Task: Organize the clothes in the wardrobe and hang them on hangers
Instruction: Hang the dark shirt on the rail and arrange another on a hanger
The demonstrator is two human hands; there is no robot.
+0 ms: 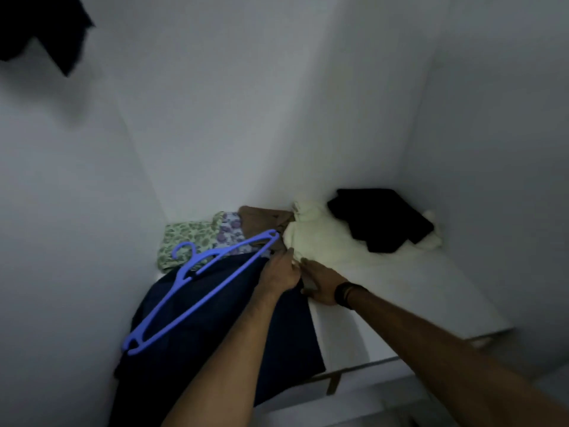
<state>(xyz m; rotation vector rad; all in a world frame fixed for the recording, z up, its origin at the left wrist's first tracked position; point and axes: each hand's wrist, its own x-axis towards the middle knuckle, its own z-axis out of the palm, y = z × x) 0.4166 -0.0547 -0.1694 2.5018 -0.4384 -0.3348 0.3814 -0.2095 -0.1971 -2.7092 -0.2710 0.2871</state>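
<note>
A blue plastic hanger (197,291) lies on a dark navy garment (191,343) that spills over the front of the white wardrobe shelf (409,300). My left hand (278,274) rests on the navy garment's upper edge, its fingers curled onto the cloth beside a cream garment (320,238). My right hand (320,285), with a black wristband, grips the navy garment's right edge just beside the left hand. Behind lie a brown garment (261,218), a green floral one (184,238) and a purple floral one (229,231). A black folded garment (381,221) sits on the cream one.
White wardrobe walls close in on the left, back and right. A dark garment (40,29) hangs at the top left corner. The shelf's front edge (354,369) shows a brown bracket below it.
</note>
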